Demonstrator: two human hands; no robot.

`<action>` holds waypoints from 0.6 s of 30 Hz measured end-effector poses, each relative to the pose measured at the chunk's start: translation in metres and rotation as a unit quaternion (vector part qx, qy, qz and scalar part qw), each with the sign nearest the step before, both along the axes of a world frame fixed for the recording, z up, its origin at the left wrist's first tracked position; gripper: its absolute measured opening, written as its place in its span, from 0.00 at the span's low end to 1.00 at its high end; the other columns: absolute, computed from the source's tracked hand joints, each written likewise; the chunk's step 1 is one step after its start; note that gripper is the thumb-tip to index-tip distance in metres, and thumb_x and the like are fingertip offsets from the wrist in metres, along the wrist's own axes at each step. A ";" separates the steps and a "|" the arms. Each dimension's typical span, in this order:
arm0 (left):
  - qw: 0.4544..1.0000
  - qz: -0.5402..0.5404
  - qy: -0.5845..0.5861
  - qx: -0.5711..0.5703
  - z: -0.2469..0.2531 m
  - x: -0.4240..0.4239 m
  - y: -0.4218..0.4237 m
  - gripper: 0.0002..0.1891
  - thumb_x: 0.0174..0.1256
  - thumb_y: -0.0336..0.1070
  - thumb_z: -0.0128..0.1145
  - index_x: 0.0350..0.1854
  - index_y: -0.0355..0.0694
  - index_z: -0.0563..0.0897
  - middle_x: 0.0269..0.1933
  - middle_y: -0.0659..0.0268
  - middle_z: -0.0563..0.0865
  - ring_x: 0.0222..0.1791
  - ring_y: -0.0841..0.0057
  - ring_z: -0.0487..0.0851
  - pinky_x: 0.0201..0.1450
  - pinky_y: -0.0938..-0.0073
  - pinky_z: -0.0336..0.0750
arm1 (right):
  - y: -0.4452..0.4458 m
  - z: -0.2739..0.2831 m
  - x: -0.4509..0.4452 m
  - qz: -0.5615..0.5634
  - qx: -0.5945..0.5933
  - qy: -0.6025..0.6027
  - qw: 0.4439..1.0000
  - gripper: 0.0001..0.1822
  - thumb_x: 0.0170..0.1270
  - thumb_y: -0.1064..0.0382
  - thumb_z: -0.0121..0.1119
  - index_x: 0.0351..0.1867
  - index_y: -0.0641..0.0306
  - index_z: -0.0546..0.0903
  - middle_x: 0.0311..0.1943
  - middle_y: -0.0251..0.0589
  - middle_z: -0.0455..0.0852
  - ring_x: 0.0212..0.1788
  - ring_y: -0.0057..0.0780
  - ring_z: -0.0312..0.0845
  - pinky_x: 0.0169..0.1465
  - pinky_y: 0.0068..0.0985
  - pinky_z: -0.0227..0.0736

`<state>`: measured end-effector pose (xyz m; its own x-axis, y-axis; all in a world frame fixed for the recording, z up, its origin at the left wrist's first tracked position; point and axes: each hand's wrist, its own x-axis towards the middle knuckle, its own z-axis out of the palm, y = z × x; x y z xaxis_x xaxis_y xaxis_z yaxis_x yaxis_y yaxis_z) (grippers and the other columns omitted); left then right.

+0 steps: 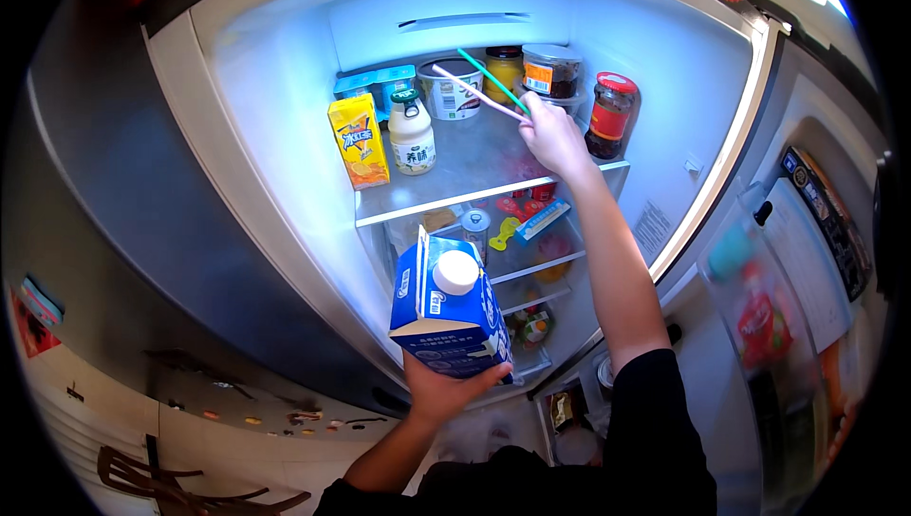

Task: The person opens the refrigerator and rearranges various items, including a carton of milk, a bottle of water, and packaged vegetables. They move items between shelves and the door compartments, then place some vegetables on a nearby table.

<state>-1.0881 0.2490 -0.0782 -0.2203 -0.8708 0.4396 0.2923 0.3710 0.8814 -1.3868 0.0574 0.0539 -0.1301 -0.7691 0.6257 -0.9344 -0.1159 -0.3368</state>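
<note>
My left hand (445, 388) grips a blue gable-top drink carton (448, 334) with a white screw cap (456, 272), held in front of the open refrigerator. My right hand (551, 133) reaches over the top glass shelf (477, 153), closed on two thin straws or sticks, a green one (491, 79) and a pale pink one (477, 92). Their free ends point up and left, in front of a white tub (450, 99) with a dark lid. Nearest that hand are a yellow jar (502, 73) and stacked clear containers (551, 73). A red-lidded jar (610, 117) stands to its right.
On the top shelf's left are a yellow drink box (358, 142), a white bottle (411, 138) and blue cups (375, 83). A can (475, 225) and small packages sit on the shelf below. The open door (712, 381) at right carries bins with packets.
</note>
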 end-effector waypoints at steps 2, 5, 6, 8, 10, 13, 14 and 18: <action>1.000 -0.005 0.000 0.011 0.001 0.000 0.000 0.51 0.46 0.40 0.88 0.69 0.38 0.65 0.60 0.57 0.80 0.60 0.67 0.84 0.59 0.66 0.85 | -0.003 0.005 0.009 0.019 -0.098 -0.039 0.994 0.10 0.70 0.60 0.60 0.45 0.65 0.79 0.33 0.57 0.88 0.40 0.56 0.87 0.44 0.47 0.79; 1.000 -0.003 -0.001 0.005 0.001 0.001 -0.001 0.51 0.45 0.40 0.88 0.69 0.37 0.64 0.60 0.57 0.80 0.60 0.66 0.84 0.59 0.65 0.85 | -0.007 0.028 0.023 0.060 -0.211 -0.122 0.968 0.18 0.71 0.54 0.64 0.29 0.67 0.79 0.22 0.56 0.82 0.27 0.54 0.82 0.34 0.44 0.75; 1.000 -0.002 0.001 0.000 0.001 0.000 -0.001 0.52 0.45 0.41 0.88 0.69 0.37 0.64 0.60 0.57 0.80 0.60 0.66 0.84 0.60 0.65 0.85 | -0.011 0.032 0.022 0.075 -0.228 -0.132 0.962 0.20 0.72 0.53 0.65 0.27 0.67 0.78 0.21 0.54 0.80 0.25 0.51 0.77 0.32 0.41 0.72; 1.000 0.001 0.009 0.000 0.000 -0.001 -0.001 0.51 0.46 0.41 0.88 0.69 0.36 0.64 0.61 0.56 0.80 0.60 0.66 0.84 0.59 0.65 0.84 | -0.019 0.037 0.022 0.104 -0.261 -0.152 0.947 0.22 0.72 0.53 0.65 0.25 0.69 0.78 0.18 0.52 0.76 0.19 0.45 0.68 0.28 0.37 0.68; 1.000 0.006 0.013 0.001 0.000 0.000 0.000 0.51 0.46 0.41 0.88 0.69 0.36 0.65 0.61 0.56 0.80 0.60 0.66 0.84 0.59 0.65 0.84 | -0.026 0.033 0.029 0.131 -0.269 -0.216 0.929 0.25 0.74 0.52 0.66 0.23 0.69 0.76 0.14 0.40 0.72 0.18 0.31 0.59 0.25 0.32 0.61; 1.000 0.012 0.016 -0.002 0.002 0.004 0.002 0.51 0.46 0.41 0.88 0.69 0.36 0.65 0.61 0.56 0.80 0.60 0.66 0.84 0.59 0.65 0.84 | -0.028 0.014 0.042 0.176 -0.165 -0.366 0.899 0.26 0.74 0.50 0.67 0.21 0.68 0.78 0.14 0.31 0.71 0.20 0.20 0.61 0.25 0.30 0.60; 1.000 0.016 0.020 -0.003 0.001 0.005 0.002 0.51 0.46 0.41 0.88 0.69 0.36 0.65 0.61 0.56 0.80 0.60 0.66 0.84 0.59 0.65 0.84 | -0.032 0.006 0.041 0.151 -0.136 -0.359 0.911 0.26 0.74 0.50 0.66 0.21 0.68 0.79 0.13 0.31 0.71 0.20 0.19 0.63 0.26 0.30 0.61; 1.000 -0.006 0.026 0.003 0.000 0.007 0.002 0.51 0.45 0.40 0.88 0.69 0.36 0.65 0.61 0.56 0.80 0.60 0.66 0.84 0.60 0.65 0.84 | -0.037 -0.004 0.024 0.084 -0.078 -0.246 0.963 0.24 0.71 0.46 0.67 0.26 0.67 0.82 0.16 0.38 0.77 0.22 0.26 0.75 0.30 0.34 0.69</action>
